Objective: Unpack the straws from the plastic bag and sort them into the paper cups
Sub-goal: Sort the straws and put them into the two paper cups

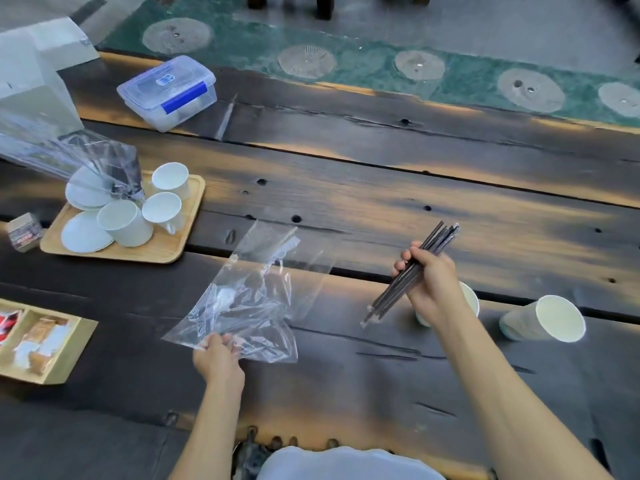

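My right hand [431, 280] grips a bundle of several dark wrapped straws [438, 239], held slanted above the table. Right below that hand stands a white paper cup [471, 299], mostly hidden by my wrist. A second paper cup [550, 322] stands upright further right. My left hand [216, 358] pinches the near corner of a clear plastic bag [249, 299], which lies crumpled and flat on the dark wooden table [381, 188].
At the left, a wooden tray [156, 249] carries white cups and saucers, with more clear plastic wrap [69, 150] over it. A lidded plastic box [168, 91] sits behind. A compartmented wooden box [45, 344] of packets lies at the near left. A small box [24, 232] sits beside the tray.
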Action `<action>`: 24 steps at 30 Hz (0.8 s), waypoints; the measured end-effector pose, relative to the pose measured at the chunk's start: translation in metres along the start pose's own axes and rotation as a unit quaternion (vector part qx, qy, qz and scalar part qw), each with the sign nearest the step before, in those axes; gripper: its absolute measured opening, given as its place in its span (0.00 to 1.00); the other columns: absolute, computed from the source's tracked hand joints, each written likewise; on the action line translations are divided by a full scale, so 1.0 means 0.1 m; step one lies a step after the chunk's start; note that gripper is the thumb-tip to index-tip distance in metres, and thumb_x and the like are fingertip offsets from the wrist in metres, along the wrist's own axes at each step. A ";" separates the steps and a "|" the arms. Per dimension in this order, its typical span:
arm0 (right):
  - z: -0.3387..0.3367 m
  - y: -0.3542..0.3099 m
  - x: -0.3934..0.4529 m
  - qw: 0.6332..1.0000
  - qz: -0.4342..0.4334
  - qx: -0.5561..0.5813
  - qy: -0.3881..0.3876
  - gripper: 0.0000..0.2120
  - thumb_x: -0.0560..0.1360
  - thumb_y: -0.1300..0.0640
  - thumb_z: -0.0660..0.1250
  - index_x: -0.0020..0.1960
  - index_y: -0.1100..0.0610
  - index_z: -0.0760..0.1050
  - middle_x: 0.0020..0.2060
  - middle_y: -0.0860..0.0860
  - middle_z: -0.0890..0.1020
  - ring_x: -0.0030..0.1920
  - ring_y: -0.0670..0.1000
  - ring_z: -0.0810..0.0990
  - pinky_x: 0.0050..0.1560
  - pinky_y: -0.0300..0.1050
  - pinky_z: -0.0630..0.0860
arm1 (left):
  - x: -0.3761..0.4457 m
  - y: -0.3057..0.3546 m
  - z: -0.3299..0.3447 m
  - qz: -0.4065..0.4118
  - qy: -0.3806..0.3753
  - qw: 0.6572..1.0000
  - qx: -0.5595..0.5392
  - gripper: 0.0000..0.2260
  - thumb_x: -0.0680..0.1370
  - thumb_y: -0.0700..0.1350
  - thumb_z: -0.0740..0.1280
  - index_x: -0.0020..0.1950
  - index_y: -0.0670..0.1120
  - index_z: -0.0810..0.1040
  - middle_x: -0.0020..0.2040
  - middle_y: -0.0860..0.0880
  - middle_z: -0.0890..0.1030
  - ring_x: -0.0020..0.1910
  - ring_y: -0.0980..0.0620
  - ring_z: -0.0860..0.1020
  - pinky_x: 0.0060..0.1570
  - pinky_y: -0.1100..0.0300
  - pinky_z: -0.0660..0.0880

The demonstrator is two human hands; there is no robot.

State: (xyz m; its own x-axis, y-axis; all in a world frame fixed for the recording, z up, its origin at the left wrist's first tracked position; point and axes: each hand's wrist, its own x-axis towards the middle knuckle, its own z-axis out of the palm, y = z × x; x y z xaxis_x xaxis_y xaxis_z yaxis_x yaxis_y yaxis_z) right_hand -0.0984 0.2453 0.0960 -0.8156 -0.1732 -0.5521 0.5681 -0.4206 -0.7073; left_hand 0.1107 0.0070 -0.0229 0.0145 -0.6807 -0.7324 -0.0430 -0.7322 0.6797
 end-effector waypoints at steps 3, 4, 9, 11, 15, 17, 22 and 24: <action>-0.12 0.33 0.13 0.993 0.084 -0.083 0.025 0.08 0.80 0.67 0.58 0.44 0.56 0.68 0.29 0.53 0.72 0.27 0.51 0.72 0.31 0.45 0.74 | 0.04 -0.12 0.05 -0.028 -0.018 0.999 -0.008 0.05 0.82 0.36 0.60 0.47 0.43 0.72 0.39 0.45 0.76 0.34 0.51 0.75 0.26 0.64 0.76; -0.15 0.45 0.17 0.986 0.118 -0.113 0.030 0.09 0.80 0.66 0.58 0.43 0.57 0.68 0.29 0.53 0.72 0.26 0.51 0.73 0.31 0.44 0.74 | 0.04 -0.16 0.05 -0.035 -0.027 0.999 -0.008 0.05 0.82 0.36 0.61 0.47 0.42 0.72 0.39 0.45 0.76 0.34 0.51 0.76 0.26 0.64 0.77; -0.33 0.89 0.33 0.946 0.225 -0.223 0.074 0.12 0.81 0.65 0.57 0.40 0.56 0.69 0.31 0.53 0.73 0.27 0.50 0.74 0.32 0.44 0.71 | -0.12 -0.30 0.07 -0.084 -0.063 0.994 -0.001 0.12 0.81 0.46 0.66 0.56 0.37 0.74 0.47 0.43 0.78 0.45 0.48 0.81 0.47 0.56 0.81; -0.40 0.98 0.38 0.941 0.226 -0.234 0.095 0.09 0.79 0.66 0.59 0.42 0.56 0.69 0.32 0.53 0.74 0.26 0.50 0.75 0.31 0.42 0.72 | -0.23 -0.35 0.07 -0.133 -0.089 0.987 0.029 0.21 0.78 0.53 0.68 0.61 0.36 0.73 0.53 0.41 0.78 0.54 0.44 0.79 0.61 0.48 0.77; -0.48 1.08 0.44 0.938 0.199 -0.253 0.131 0.10 0.76 0.73 0.59 0.42 0.60 0.68 0.31 0.57 0.73 0.28 0.52 0.73 0.25 0.41 0.74 | -0.56 -0.57 0.07 -0.214 -0.124 0.958 0.144 0.22 0.77 0.56 0.68 0.61 0.41 0.72 0.55 0.42 0.77 0.56 0.43 0.77 0.63 0.45 0.74; -0.50 1.11 0.45 0.925 0.190 -0.301 0.132 0.07 0.75 0.72 0.60 0.43 0.61 0.69 0.31 0.58 0.74 0.29 0.52 0.73 0.30 0.43 0.73 | -0.73 -0.71 0.08 -0.250 -0.151 0.932 0.216 0.16 0.79 0.48 0.68 0.61 0.40 0.73 0.55 0.42 0.78 0.56 0.42 0.77 0.60 0.46 0.73; -0.54 1.14 0.41 0.899 0.166 -0.379 0.144 0.03 0.72 0.66 0.61 0.44 0.60 0.70 0.39 0.60 0.77 0.42 0.60 0.79 0.38 0.50 0.77 | -0.92 -0.88 0.22 -0.208 -0.239 0.850 0.420 0.07 0.79 0.37 0.64 0.55 0.42 0.79 0.48 0.44 0.81 0.45 0.46 0.79 0.48 0.54 0.76; -0.53 1.15 0.39 0.900 0.155 -0.379 0.148 0.03 0.73 0.64 0.60 0.43 0.58 0.69 0.37 0.57 0.76 0.36 0.55 0.75 0.32 0.43 0.71 | -0.95 -0.92 0.34 -0.136 -0.255 0.839 0.461 0.10 0.79 0.35 0.60 0.55 0.43 0.78 0.44 0.45 0.79 0.37 0.50 0.76 0.37 0.60 0.74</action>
State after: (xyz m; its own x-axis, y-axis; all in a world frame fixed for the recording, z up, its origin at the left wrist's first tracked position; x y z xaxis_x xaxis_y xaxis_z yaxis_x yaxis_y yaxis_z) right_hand -0.0587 0.2372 -0.0304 -0.6030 0.1146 -0.7895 0.7672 0.3544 -0.5346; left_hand 0.0798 0.1392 -0.0173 -0.2701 -0.2208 -0.9372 -0.8654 -0.3709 0.3368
